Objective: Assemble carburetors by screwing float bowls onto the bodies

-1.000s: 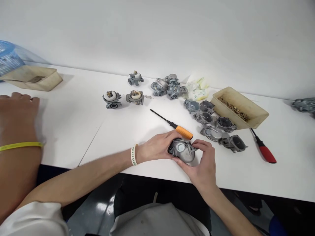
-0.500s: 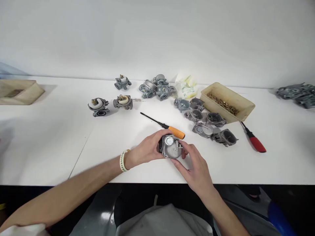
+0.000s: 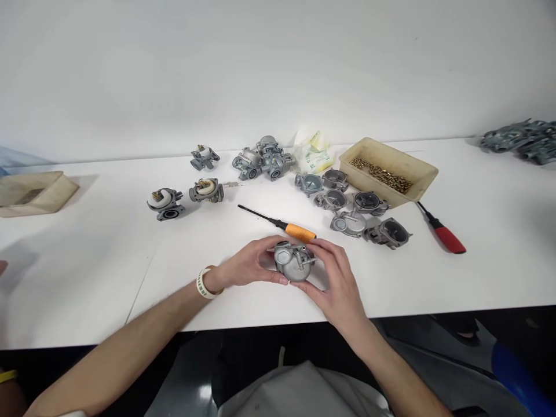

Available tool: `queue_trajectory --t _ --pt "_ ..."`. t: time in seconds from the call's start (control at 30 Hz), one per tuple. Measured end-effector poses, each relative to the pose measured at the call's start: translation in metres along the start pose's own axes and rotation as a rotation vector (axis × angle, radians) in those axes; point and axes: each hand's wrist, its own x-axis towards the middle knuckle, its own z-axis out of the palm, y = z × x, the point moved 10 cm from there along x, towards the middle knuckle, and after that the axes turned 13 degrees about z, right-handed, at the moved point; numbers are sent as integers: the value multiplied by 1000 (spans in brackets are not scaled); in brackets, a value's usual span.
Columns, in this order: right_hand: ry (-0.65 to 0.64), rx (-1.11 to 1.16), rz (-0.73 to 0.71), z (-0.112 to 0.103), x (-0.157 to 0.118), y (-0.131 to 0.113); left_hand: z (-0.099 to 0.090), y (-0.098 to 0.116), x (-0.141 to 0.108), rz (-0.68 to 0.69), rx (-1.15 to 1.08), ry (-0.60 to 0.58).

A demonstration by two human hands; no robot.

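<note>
A grey metal carburetor point(image 3: 295, 266) is held just over the near part of the table, its rounded float bowl and a large hex plug facing up. My left hand point(image 3: 252, 263) grips its left side, thumb in front and fingers behind. From the right, my right hand point(image 3: 336, 284) closes round the other side, thumb at the front and fingers at the back edge. Right behind the carburetor lies a screwdriver with an orange handle point(image 3: 300, 233), its dark shaft pointing back left. The underside of the carburetor is hidden.
Carburetors with white floats point(image 3: 160, 200) stand at left; assembled ones point(image 3: 248, 163) sit farther back. Open carburetor bodies point(image 3: 336, 200) lie right of centre beside a bin of brass parts point(image 3: 417, 153). A red-handled screwdriver point(image 3: 449, 239), another bin point(image 3: 61, 197) and a plastic bag point(image 3: 313, 159) lie around.
The carburetor has turned a little within my hands, its bowl now showing more fully. My left fingers have shifted along its side. The whole view has tilted slightly.
</note>
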Motion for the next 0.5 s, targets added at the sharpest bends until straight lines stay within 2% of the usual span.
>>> queue_trajectory --t 0.13,0.5 --pt "-69 95 -12 4 0 -1 -3 -2 -1 4 -17 5" --pt "-4 73 2 2 -9 -5 -1 -5 -2 12 -63 37"
